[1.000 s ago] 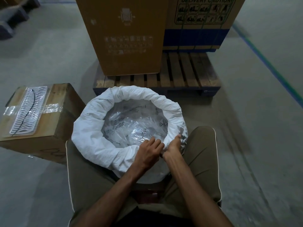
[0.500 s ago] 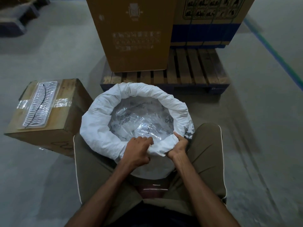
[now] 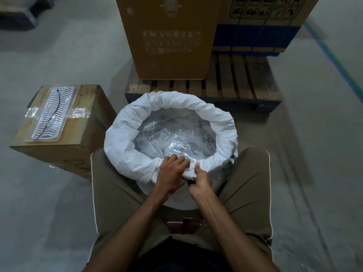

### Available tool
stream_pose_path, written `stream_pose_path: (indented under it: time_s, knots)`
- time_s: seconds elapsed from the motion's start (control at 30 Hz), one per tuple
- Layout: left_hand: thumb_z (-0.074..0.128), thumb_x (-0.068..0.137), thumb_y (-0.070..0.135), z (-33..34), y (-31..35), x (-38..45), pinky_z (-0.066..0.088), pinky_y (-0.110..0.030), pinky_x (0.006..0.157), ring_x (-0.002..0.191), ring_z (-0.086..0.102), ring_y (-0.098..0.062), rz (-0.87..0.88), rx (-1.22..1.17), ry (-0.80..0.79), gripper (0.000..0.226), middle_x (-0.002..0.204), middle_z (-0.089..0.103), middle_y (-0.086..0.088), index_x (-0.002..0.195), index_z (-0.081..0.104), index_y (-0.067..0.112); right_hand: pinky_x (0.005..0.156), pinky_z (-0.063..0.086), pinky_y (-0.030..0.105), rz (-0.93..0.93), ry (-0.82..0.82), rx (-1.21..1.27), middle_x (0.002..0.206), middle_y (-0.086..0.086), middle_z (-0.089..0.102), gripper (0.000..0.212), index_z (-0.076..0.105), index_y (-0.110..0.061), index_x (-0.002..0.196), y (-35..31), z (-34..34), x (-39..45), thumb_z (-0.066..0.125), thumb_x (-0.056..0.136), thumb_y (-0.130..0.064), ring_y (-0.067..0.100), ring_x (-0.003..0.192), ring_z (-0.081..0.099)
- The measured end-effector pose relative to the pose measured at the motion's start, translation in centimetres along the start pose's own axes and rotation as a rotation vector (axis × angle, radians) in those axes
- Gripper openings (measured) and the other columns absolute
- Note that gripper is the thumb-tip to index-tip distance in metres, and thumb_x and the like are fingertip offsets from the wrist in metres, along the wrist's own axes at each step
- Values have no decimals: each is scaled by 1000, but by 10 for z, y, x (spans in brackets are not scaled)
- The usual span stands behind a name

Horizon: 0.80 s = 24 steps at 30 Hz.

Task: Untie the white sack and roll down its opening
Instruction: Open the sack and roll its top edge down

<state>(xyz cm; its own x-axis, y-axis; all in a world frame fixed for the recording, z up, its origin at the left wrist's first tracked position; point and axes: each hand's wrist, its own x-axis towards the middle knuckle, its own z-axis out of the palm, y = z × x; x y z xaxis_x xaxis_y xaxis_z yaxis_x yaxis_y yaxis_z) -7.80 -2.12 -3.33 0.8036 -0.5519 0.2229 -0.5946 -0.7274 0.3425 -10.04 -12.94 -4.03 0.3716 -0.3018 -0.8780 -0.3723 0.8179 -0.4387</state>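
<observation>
A: Where did we have the white sack [image 3: 125, 138]?

B: It stood upright between our knees, on the floor just near of the wooden pallet [image 3: 243, 83]. Its mouth was open and the woven rim lay rolled outward into a thick collar all the way round. Inside we saw a clear plastic liner [image 3: 172, 138] with dark printed marks.

A: And our hands?

B: Both were at the near edge of the collar, close together. Our left hand [image 3: 171, 174] lay over the top of the roll, knuckles up, fingers curled down on the cloth with the tips reaching the inner side by the liner. Our right hand [image 3: 200, 180] was just to its right, thumb up over a bunched fold of the rim and the other fingers tucked under it, so that fold was pinched between thumb and fingers.

A: Were the two hands touching?

B: We could not tell; a small white bulge of cloth showed between them.

A: What else was about us?

B: To the left of the sack, touching or just beside it, was a taped cardboard box [image 3: 82, 134] with a clear ribbed tray [image 3: 51, 112] lying flat on top. On the pallet stood a tall brown carton [image 3: 169, 36], and to its right a carton with a blue band [image 3: 255, 34]. A green line [image 3: 337, 61] ran along the concrete floor at far right.
</observation>
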Motion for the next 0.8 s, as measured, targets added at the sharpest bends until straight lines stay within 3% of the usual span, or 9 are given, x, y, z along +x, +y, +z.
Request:
stream_pose_path:
  time_s: [0.1,0.2,0.27,0.33,0.43,0.53,0.6,0.7,0.8]
  knots:
    - [69,56,20,-22,-2,-3,38,-29,91,105,57,-19,-53,-203,-42,47,98,61,9,102,64,23,89,57,49,33,-25,91,118,26,69,49,62,8,123,2,0,-4,71,94,-30,39,110,68]
    - [78,66,7,-38,18,-27,38,-28,105,119,52,-17,-267,-414,291,45,111,64,8,109,67,18,91,57,45,120,-162,174,127,30,64,59,55,10,133,4,-5,0,61,98,-38,39,121,62]
    - [78,76,0,-40,40,-44,44,-28,97,112,56,-17,-664,-611,565,40,109,62,6,109,64,16,72,63,41,147,-233,241,109,26,72,46,58,5,126,4,-9,-3,55,102,-34,35,99,72]
    - [73,85,-1,-42,49,-48,49,-30,87,100,59,-19,-1194,-1025,758,32,100,59,2,108,57,14,53,61,37,155,-273,297,94,20,74,35,60,0,121,4,-14,-4,49,105,-29,31,77,75]
    - [66,91,10,-36,41,-46,48,-26,57,67,60,-17,-1693,-1444,783,7,79,60,-2,94,60,11,50,60,43,139,-258,296,108,21,68,34,59,-5,127,4,-20,-7,48,105,-29,36,90,68]
    - [64,97,22,-32,48,-39,58,-44,83,90,69,-28,-1711,-1782,723,12,102,72,-11,105,66,13,56,62,40,133,-268,237,82,14,76,28,62,-10,107,2,-28,-7,50,102,-36,31,73,75]
    - [62,100,25,-24,50,-34,53,-55,97,99,68,-33,-1678,-1864,723,21,111,71,-15,116,66,11,70,59,41,131,-259,188,70,7,76,23,60,-16,102,-2,-31,-5,54,98,-38,25,67,75]
    - [53,105,18,-21,36,-21,50,-51,95,91,65,-29,-1654,-1966,762,27,124,67,-16,128,61,8,88,53,47,31,-263,116,103,20,76,43,62,-6,124,-2,-26,-3,59,89,-32,38,104,68]
    - [42,99,7,-19,17,-18,55,-48,88,96,64,-31,-1550,-2159,749,37,125,64,-16,131,61,8,91,57,47,-151,-46,-221,130,17,65,85,51,-8,138,2,-23,2,74,74,-60,36,115,65]
